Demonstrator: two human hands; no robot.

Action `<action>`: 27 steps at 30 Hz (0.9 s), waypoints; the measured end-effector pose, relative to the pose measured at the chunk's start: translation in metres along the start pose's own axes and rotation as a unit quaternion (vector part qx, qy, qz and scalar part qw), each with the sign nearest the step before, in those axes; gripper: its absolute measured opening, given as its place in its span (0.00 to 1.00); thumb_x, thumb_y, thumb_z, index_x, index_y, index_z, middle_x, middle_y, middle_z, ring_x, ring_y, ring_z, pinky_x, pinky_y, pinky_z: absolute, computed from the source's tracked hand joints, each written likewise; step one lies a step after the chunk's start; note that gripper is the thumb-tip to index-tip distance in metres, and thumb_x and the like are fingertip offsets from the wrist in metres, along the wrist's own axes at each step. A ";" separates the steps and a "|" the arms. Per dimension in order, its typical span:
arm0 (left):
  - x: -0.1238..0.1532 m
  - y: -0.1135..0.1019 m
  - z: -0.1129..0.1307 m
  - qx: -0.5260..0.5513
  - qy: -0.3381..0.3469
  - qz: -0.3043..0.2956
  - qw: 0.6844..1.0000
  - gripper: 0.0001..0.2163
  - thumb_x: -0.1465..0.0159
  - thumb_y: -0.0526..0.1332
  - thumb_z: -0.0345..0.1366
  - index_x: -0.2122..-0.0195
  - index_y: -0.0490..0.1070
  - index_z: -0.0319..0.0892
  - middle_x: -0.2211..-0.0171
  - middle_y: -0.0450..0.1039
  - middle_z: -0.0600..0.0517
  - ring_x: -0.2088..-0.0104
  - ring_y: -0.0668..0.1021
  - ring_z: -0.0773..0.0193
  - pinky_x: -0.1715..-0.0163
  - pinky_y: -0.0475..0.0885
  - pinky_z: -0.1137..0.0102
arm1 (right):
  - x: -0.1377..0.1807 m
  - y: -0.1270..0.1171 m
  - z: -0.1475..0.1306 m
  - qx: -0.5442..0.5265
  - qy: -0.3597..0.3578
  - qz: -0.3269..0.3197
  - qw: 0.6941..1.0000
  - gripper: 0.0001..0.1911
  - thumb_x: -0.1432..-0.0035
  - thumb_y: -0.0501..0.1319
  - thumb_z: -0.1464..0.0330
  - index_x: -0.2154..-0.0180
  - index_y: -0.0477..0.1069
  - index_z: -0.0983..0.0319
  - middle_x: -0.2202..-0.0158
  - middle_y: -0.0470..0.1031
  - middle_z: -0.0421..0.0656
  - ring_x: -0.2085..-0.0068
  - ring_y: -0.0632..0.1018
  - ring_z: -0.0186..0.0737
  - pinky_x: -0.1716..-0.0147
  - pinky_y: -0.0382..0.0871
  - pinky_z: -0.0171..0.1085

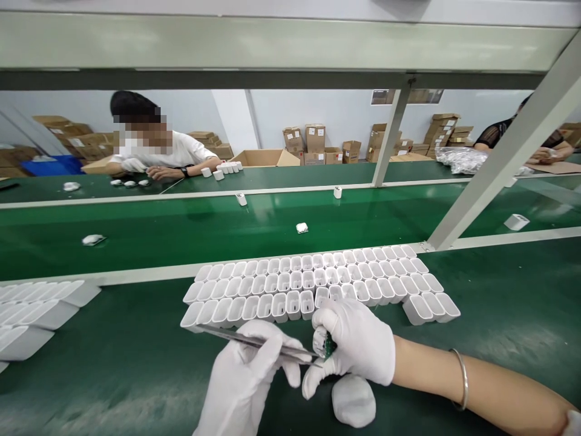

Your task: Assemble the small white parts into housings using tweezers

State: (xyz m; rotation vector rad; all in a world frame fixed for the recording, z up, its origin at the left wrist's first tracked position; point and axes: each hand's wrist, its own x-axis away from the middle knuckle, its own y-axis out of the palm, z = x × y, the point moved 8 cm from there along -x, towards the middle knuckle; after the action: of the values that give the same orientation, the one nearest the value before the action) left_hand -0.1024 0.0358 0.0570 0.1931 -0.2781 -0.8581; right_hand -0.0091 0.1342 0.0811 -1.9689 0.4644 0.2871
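Both my hands wear white gloves. My left hand [245, 378] is closed around metal tweezers [254, 341], whose tips reach right to a small green circuit board [325, 343]. My right hand [356, 345] pinches that board, just in front of the rows of empty white plastic housings [313, 287] standing open-end up on the green bench. A white lump [353, 399] lies on the bench under my right wrist, which carries a metal bangle [463, 378].
More white housings [36, 309] lie at the left edge. A green conveyor belt [227, 224] beyond carries loose white parts [302, 227]. A slanted metal post [499, 157] rises at right. Two other people [149, 148] work across the belt; cardboard boxes [313, 142] line the wall.
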 end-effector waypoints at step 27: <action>-0.019 -0.009 -0.014 0.103 -0.109 0.017 0.989 0.18 0.54 0.76 0.44 0.76 0.72 0.37 0.79 0.74 0.53 0.79 0.73 0.70 0.84 0.68 0.79 | 0.001 -0.024 -0.008 -0.051 -0.014 0.027 0.998 0.30 0.51 0.62 0.41 0.74 0.56 0.60 0.81 0.66 0.33 0.79 0.66 0.29 0.77 0.57 0.32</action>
State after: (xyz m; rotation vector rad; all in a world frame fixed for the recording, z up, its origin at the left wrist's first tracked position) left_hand -0.1162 0.0451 0.0379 0.2866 -0.5745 -0.8174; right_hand 0.0020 0.1359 0.1037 -2.0515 0.4938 0.3803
